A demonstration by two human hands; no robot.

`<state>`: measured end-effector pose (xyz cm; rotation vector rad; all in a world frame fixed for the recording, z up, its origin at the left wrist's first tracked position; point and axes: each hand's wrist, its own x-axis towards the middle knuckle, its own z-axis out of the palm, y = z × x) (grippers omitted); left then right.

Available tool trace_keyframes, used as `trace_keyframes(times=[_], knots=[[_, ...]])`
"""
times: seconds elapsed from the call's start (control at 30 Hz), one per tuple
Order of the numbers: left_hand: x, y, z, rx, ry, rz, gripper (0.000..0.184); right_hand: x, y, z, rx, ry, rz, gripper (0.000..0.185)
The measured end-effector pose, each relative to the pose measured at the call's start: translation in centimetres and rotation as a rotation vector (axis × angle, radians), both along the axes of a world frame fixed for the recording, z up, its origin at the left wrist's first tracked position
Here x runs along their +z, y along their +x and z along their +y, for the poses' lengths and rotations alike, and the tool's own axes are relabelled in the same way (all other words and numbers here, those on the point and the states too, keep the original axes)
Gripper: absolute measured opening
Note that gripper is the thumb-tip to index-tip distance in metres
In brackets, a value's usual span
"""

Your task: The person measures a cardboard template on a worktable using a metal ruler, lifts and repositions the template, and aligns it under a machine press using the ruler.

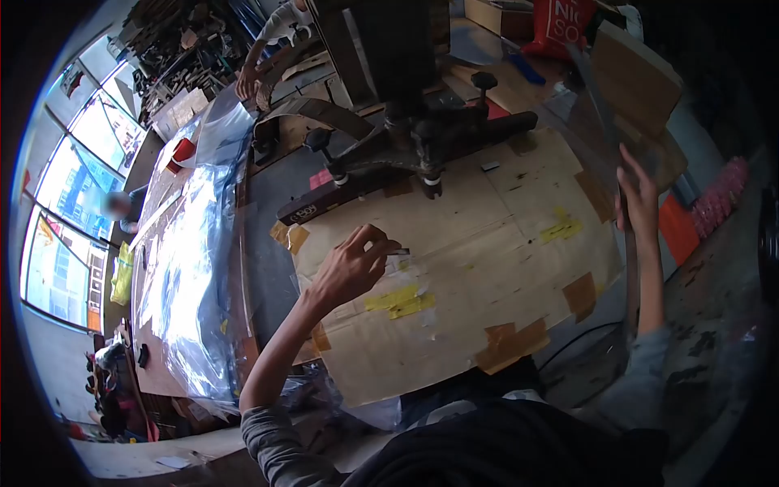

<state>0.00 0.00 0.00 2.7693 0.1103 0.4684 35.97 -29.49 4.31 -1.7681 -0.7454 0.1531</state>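
My left hand (pixel 353 264) is over the paper-covered board (pixel 462 276), its thumb and fingers pinched on a small dark metal piece (pixel 398 252). At the right, beyond the board's edge, my right hand (pixel 639 199) grips a long thin strip (pixel 599 101) that runs steeply past the board; its lower end is hard to make out. A similar small piece (pixel 489 166) lies on the board near the machine. Across the board's far side stands a dark metal machine (pixel 422 138) with a long bar and black knobs (pixel 317 140).
Plastic sheeting (pixel 191 276) covers a bench on the left. At the back, a co-worker's hand (pixel 247 81) is by a curved brown piece (pixel 312 114). A red bag (pixel 557 28) and a cardboard box (pixel 637 77) are at the back right, with a pink wrapped bundle (pixel 720 197) below.
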Motion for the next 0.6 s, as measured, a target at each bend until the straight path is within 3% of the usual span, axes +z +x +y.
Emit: trace_keyframes(times=[0.1, 0.27, 0.6], knots=[[-1.8, -1.9, 1.5, 0.015, -0.001, -0.037, 0.029, -0.9, -11.7, -1.1, 0.034, -0.096, 0.267, 0.047], [-2.4, -1.2, 1.3, 0.078, -0.135, -0.100, 0.036, -5.4, -19.4, -2.1, 0.139, -0.167, 0.451, 0.044], [-2.4, -0.8, 2.3, 0.061, -0.144, -0.108, 0.026, -5.4, -20.1, -1.8, 0.171, -0.248, 0.421, 0.041]])
